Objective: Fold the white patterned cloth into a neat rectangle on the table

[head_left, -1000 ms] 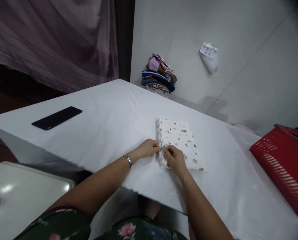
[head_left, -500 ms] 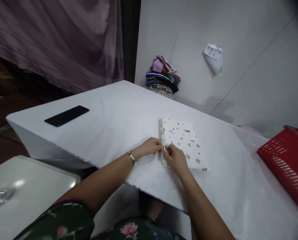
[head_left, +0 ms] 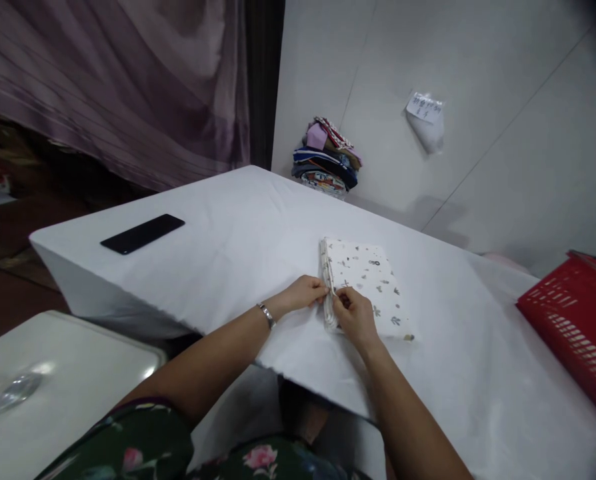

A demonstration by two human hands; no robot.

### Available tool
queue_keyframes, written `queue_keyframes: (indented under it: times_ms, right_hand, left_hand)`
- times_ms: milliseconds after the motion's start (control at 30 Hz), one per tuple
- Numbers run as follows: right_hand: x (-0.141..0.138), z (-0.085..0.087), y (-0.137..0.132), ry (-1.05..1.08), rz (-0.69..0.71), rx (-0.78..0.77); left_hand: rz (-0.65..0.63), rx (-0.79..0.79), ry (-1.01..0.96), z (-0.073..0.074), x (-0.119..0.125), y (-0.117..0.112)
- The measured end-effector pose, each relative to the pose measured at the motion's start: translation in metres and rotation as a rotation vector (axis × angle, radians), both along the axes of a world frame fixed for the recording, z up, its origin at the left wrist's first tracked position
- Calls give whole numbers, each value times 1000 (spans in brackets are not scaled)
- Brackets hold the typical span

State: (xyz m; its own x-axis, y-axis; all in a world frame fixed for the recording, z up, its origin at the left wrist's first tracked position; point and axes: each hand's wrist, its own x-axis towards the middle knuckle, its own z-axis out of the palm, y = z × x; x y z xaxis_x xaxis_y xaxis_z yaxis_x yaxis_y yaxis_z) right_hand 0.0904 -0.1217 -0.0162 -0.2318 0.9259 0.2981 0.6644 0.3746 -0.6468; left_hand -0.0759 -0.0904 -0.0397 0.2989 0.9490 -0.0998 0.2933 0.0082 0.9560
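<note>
A folded white cloth [head_left: 371,283] with small printed figures lies on the white-covered table [head_left: 238,240]. My left hand [head_left: 304,292] pinches the cloth's near left edge with its fingers closed. My right hand [head_left: 354,315] rests on the near corner of the cloth, its fingers curled and pinching the same edge. A metal bracelet [head_left: 265,313] sits on my left wrist.
A black phone [head_left: 143,233] lies at the table's far left. A pile of folded clothes [head_left: 327,157] stands against the wall at the back. A red plastic basket [head_left: 573,320] is at the right. A paper note [head_left: 425,107] hangs on the wall. A white stool [head_left: 53,380] is at the lower left.
Both hands stay pinching the cloth's left edge with only small finger shifts. The camera has turned a little, so the scene has slid to the right.
</note>
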Motion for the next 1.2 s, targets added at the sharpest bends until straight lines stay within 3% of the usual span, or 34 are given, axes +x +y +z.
queue_keyframes:
  times_ms: [367,600,800,1033,1200]
  right_hand:
    - [-7,5,-3,-183,-3,-55]
    - [-12,13,-7,-299,-63,-133]
    - [-12,15,-6,-382,-114,-178]
    - [-9,15,-2,-336,-86,-152]
    - [-4,11,-3,-213,-66,-88]
  left_hand:
    - [4,-64,-30,10,3,-3]
    - [22,-55,-3,6,4,-3]
    - [0,-49,-46,14,5,-7]
    - [-21,-37,-45,18,2,-8]
    - [32,-28,-22,17,2,-6]
